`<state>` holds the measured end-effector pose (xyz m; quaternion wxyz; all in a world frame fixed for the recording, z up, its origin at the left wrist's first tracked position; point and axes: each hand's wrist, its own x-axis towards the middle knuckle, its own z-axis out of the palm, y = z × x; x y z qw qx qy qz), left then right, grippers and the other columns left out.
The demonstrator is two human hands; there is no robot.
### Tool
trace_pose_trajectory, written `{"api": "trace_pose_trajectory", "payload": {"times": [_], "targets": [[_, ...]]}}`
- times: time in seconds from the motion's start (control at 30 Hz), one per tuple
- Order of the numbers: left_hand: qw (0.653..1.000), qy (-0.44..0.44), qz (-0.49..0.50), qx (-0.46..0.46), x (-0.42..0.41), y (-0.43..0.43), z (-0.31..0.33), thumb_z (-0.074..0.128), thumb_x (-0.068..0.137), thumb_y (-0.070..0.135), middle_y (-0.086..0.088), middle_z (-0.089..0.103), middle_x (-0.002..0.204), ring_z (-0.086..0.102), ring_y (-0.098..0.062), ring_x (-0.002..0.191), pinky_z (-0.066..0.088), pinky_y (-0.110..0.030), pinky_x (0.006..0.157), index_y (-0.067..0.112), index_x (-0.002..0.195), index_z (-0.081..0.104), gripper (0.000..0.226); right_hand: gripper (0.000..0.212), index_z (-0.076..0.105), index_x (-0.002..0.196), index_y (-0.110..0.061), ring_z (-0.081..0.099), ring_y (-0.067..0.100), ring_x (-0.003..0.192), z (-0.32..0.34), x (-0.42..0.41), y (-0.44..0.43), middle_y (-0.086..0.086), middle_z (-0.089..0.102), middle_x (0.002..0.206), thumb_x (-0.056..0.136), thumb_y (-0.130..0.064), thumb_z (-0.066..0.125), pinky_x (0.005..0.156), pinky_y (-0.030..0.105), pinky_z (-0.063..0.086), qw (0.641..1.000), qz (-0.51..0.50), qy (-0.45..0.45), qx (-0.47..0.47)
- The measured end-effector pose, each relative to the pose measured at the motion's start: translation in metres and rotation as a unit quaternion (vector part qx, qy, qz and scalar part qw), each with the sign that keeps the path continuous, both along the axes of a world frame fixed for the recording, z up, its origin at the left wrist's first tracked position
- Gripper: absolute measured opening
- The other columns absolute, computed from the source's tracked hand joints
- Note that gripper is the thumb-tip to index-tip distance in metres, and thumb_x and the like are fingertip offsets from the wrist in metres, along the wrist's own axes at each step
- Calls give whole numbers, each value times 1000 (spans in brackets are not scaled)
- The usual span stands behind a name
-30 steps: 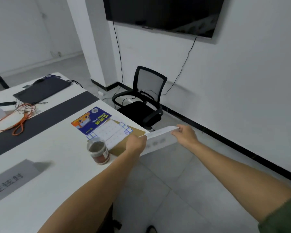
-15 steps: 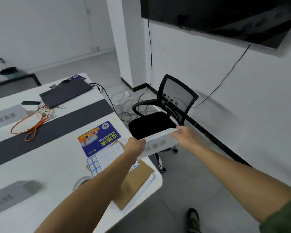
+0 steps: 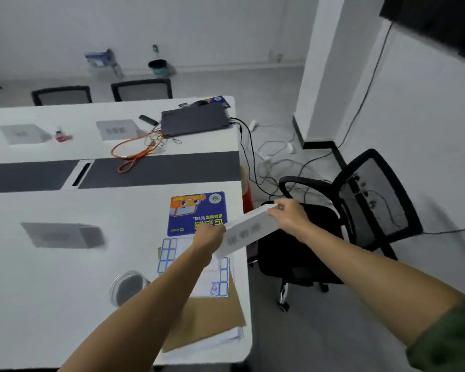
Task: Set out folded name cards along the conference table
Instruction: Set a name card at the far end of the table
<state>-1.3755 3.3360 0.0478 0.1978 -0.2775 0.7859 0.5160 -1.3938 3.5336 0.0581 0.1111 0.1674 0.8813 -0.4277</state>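
I hold one white folded name card between both hands, just past the right edge of the white conference table. My left hand grips its near end and my right hand pinches its far end. A grey name card stands on the near side of the table at the left. Two more name cards stand on the far side.
A blue leaflet, a calendar sheet on a brown envelope and a glass jar lie near my left arm. A laptop and orange cable sit farther back. A black office chair stands right of the table, with cables on the floor.
The view has swung left and down, so more of the table and the far name cards now show. Both hands keep hold of the card, which has come closer to the table's right edge.
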Motion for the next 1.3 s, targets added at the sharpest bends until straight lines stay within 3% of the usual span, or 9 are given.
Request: {"api": "trace_pose_trajectory", "payload": {"times": [0.2,0.33,0.47,0.53,0.63,0.73,0.87,1.03,1.3], "targets": [[996,27,85,21,-42,-59,-16,67,84,16,-12,68,110,66,-29,97,56,-39,79,10,110,59,28,54,50,139,-7,55,27,120,-14,-78,-67,11,57,136,91,-29,62,96,34,44,996,83,-10,-4],[989,23,143,24,-64,-87,-20,60,91,14,-13,63,104,59,-26,92,51,-38,79,5,112,56,24,58,47,143,-9,53,26,123,-18,-124,-101,10,54,139,91,-31,62,88,26,39,990,139,-10,14],[985,0,170,16,-78,-108,-27,55,93,15,-18,63,109,56,-23,85,46,-29,63,0,115,55,27,57,49,141,-10,56,25,118,-19,-159,-133,9,56,137,90,-31,64,83,25,40,985,174,-11,14],[982,-1,188,14,-88,-119,-30,52,94,15,-19,62,105,54,-21,79,42,-25,54,-3,113,56,27,56,50,141,-10,54,26,121,-20,-179,-149,9,55,139,90,-30,64,88,28,43,981,192,-11,18],[975,-1,223,21,-104,-132,-34,53,96,20,-17,63,105,57,-23,89,45,-25,57,-1,111,54,26,56,51,140,-9,51,28,127,-23,-208,-172,10,54,141,90,-29,63,103,36,43,975,221,-6,25],[969,-6,246,13,-121,-138,-38,52,95,18,-13,61,91,56,-20,78,38,-24,48,-3,103,56,23,56,51,140,-10,50,28,128,-29,-239,-189,9,54,141,89,-29,63,107,40,42,970,243,-12,30],[962,-10,272,-13,-153,-145,-45,51,90,15,-23,66,101,59,-28,79,37,-31,56,-5,97,59,23,56,50,141,-12,49,27,130,-43,-286,-211,8,51,144,90,-29,61,107,40,42,961,274,-15,22],[947,-14,321,-15,-202,-154,-55,50,89,14,-14,52,83,47,-25,73,31,-36,59,6,81,47,12,53,48,142,-13,51,26,127,-67,-348,-244,7,51,144,92,-27,60,98,35,45,954,299,-20,4],[935,-23,354,-10,-270,-166,-85,50,87,14,-13,45,80,40,-21,73,26,-38,61,11,77,41,14,57,45,144,-14,47,26,132,-94,-424,-278,6,49,145,92,-29,62,109,42,42,946,321,-34,-11]]}}
